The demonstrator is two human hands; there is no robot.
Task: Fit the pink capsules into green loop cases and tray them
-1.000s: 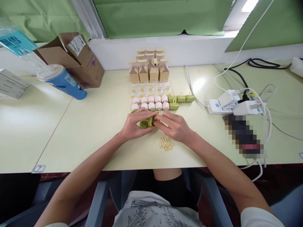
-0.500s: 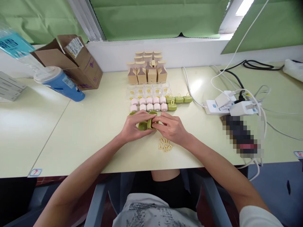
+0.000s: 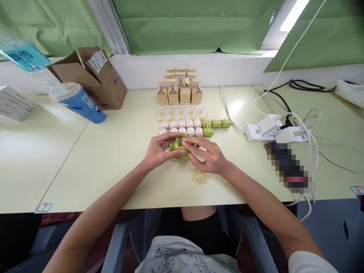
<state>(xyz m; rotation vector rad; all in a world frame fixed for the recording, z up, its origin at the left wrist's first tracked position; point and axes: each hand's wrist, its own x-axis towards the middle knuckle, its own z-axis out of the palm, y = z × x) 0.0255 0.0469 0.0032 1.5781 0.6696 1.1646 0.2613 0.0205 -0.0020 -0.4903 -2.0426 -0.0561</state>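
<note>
My left hand [image 3: 159,151] and my right hand [image 3: 209,155] meet at the middle of the table, both closed round a small green case [image 3: 178,146] that stands open between the fingertips. Just behind them lie two rows of pink cases [image 3: 182,126], then a few closed green cases [image 3: 216,123] with yellow loops to the right. Clear plastic boxes [image 3: 180,111] and tan cardboard boxes [image 3: 179,91] stand farther back. A small heap of yellow loops [image 3: 200,176] lies on the table under my right wrist.
An open brown carton [image 3: 93,77] and a blue cup [image 3: 79,102] stand at the back left, with a water bottle [image 3: 25,57] near the camera. A white power strip [image 3: 273,131] with plugs and cables sits right, beside a blurred dark object [image 3: 290,167].
Both hands stayed together on the green case; it now stands more open, and my right fingers have spread a little over it. The camera tilted slightly.
</note>
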